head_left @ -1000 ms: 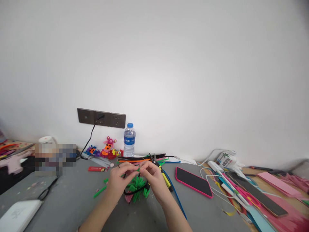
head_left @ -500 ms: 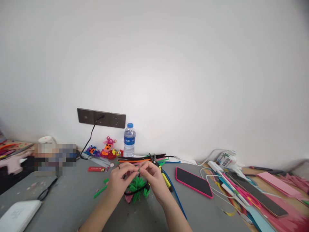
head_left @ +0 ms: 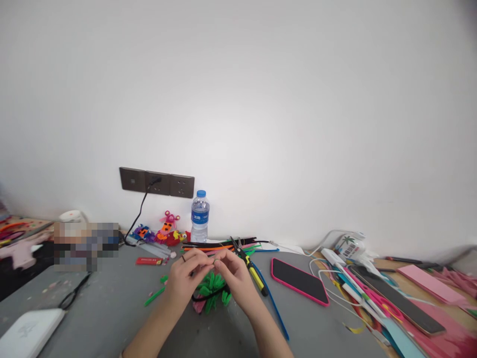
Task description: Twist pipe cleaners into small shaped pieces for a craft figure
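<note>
Both my hands meet over the grey table (head_left: 112, 308), fingertips pinched together above a green pipe-cleaner piece (head_left: 213, 289) with black wire looped round it. My left hand (head_left: 184, 281) pinches one end of a thin black and green strand; my right hand (head_left: 234, 278) pinches the other end, close beside it. The green bundle hangs just below the fingers, touching the table. A loose green pipe-cleaner scrap (head_left: 154, 296) lies left of my left hand.
Yellow-handled pliers (head_left: 249, 264) and a stack of coloured pipe cleaners (head_left: 219, 244) lie behind the hands. A pink-cased phone (head_left: 298, 280), cables and paper strips fill the right. A water bottle (head_left: 199, 217), small figures (head_left: 167, 230), wall sockets (head_left: 156, 182) and a white box (head_left: 28, 332) are left.
My hands have shifted very slightly; the fingertips have drawn a little closer together above the green piece. Everything else on the table is unchanged.
</note>
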The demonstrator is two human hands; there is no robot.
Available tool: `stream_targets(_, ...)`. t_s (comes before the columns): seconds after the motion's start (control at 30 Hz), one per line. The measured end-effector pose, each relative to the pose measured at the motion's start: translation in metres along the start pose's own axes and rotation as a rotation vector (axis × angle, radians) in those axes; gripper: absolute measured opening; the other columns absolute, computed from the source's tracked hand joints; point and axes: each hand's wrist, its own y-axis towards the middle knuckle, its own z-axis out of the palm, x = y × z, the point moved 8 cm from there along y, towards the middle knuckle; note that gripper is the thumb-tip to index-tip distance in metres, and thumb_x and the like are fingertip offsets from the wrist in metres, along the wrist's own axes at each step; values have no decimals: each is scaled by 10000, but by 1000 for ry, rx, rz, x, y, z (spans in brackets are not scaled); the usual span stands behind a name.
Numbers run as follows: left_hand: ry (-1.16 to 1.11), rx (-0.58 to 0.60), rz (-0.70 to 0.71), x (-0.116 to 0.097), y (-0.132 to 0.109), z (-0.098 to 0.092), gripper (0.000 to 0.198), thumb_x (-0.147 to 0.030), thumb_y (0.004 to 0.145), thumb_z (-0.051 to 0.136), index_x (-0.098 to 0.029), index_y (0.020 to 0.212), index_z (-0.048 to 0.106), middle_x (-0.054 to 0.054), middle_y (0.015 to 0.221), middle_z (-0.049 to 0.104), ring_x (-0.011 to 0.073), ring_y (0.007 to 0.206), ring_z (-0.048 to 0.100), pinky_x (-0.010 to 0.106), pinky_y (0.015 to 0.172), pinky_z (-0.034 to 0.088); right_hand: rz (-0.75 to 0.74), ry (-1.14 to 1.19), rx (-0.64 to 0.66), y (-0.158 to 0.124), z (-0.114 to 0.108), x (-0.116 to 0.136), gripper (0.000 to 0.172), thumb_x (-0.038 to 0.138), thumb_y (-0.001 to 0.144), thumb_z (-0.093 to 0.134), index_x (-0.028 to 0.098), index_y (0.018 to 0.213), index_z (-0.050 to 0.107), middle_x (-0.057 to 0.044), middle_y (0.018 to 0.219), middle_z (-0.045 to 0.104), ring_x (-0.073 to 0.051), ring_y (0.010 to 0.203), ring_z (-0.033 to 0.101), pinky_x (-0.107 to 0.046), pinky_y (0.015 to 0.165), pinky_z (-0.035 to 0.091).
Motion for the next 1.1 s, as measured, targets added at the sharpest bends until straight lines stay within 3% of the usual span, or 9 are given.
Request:
stream_targets(0.2,26,-11,96,-10,-1,-1,133,-179,840,599,-217,752,691,29,756,673,145,676,646,206,596,494,-41,-25,-50,0,-6,-1,198,394,822,635,197,806,623,-7,733,579,-148,662,511,-257,611,400)
stream_targets(0.5,90,-74,337,-35,-7,-5,102,-127,873,582,-196,854,654,9,776,639,108,699,637,183,640,520,-211,-194,-68,-4,-10,18,130,300,835,637,192,765,649,-18,733,629,-167,711,559,-270,672,425)
stream_targets(1.1,112,-73,352,-37,-8,-4,93,-123,874,582,-187,860,648,12,780,641,111,709,633,193,644,527,-92,-48,-9,-5,-5,9,153,313,842,634,182,764,626,1,706,575,-137,676,509,-238,630,398)
